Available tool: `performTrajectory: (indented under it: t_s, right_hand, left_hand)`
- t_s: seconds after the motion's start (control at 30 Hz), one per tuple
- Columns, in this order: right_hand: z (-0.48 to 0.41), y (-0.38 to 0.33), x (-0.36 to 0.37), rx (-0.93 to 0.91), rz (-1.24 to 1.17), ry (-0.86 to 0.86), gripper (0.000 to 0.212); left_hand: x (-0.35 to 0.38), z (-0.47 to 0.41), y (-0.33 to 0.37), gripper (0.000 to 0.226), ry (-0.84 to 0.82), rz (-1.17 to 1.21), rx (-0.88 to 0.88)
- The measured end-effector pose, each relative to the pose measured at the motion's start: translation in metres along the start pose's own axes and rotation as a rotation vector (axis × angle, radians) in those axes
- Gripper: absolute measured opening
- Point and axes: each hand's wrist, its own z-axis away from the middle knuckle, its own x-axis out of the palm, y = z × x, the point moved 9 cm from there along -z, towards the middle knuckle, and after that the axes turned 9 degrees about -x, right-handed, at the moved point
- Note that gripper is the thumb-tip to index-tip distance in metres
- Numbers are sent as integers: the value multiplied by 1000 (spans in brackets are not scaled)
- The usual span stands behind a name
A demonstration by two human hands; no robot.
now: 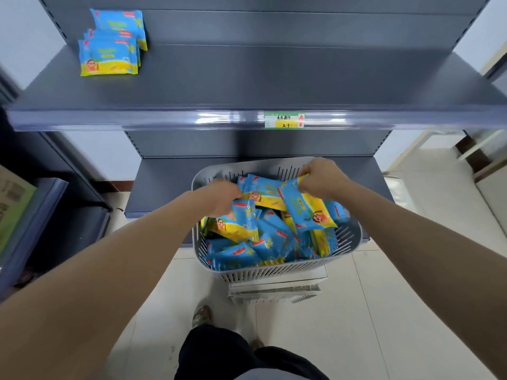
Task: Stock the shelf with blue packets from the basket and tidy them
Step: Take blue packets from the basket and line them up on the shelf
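Blue foil packets (109,54): few on grey metal shelf (274,78), pale slatted basket (274,272) heaped, left grip (219,197) and right grip (319,178) each clutching one; stocking barely begun.

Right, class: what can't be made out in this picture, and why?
Head view throughout.
- Left hand grip: fingertips buried among basket packets.
- Price label print: too small, blurred.
- Shelf stack count: front packet covers those behind.
- Basket lower layers: covered by top packets.
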Motion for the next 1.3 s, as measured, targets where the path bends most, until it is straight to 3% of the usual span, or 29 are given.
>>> performTrajectory:
  t_s: [0.07, 0.13, 0.3, 0.37, 0.53, 0.7, 0.9, 1.13, 1.3]
  right_hand:
    - [-5, -7, -20, 12, -21, 68, 23]
    - [-12, -17, -42, 25, -92, 144, 21]
    - [-30, -66, -93, -115, -218, 283, 49]
    - [-38, -90, -106, -156, -194, 318, 37]
    - [-74, -144, -116, -155, -475, 380, 16]
    - [-129, -208, -101, -169, -657, 343, 4]
    - [-211, -275, -55, -94, -885, 229, 22]
    - [-284, -324, -8, -37, -971, 90, 22]
    - [-315, -328, 15, -47, -898, 130, 22]
  left_hand:
    - [-25, 6, -7, 45, -1, 154, -53]
    - [-52, 16, -17, 39, 45, 319, -91]
    - [-110, 46, -54, 26, 175, 483, -146]
    - [-125, 61, -72, 27, 210, 497, -172]
    - [-141, 91, -133, 17, 282, 466, -257]
    - [-149, 115, -212, 22, 340, 462, -342]
    - [-151, 131, -307, 23, 418, 549, -414]
    - [-155, 120, -389, 26, 467, 573, -427]
    - [-148, 97, -417, 27, 442, 520, -417]
